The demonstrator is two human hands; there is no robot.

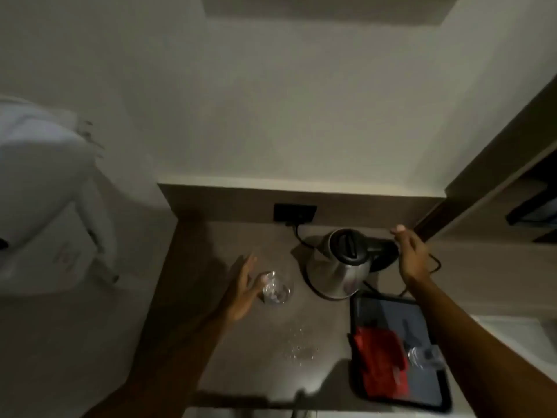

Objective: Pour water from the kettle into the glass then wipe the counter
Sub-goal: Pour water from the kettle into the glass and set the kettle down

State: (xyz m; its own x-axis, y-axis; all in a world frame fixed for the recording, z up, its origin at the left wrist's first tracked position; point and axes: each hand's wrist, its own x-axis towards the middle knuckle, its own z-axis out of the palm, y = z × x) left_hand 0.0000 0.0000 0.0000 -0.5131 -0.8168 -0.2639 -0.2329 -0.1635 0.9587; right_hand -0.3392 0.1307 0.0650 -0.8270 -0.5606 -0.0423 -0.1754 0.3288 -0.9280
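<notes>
A steel kettle (337, 270) with a black lid and handle stands on its base on the brown counter (211, 342). My right hand (411, 254) is at the kettle's handle with fingers spread, and whether it touches is unclear. A clear glass (275, 291) stands left of the kettle. My left hand (242, 289) is beside the glass on its left with fingers apart, its thumb at the rim. Water drops (298, 348) lie on the counter in front of the glass.
A black tray (446, 399) at the front right holds red packets (379, 360) and a second clear glass (425, 357). The kettle's cord (298, 233) runs to a black wall socket (294, 213). A white appliance (45, 206) stands at the left.
</notes>
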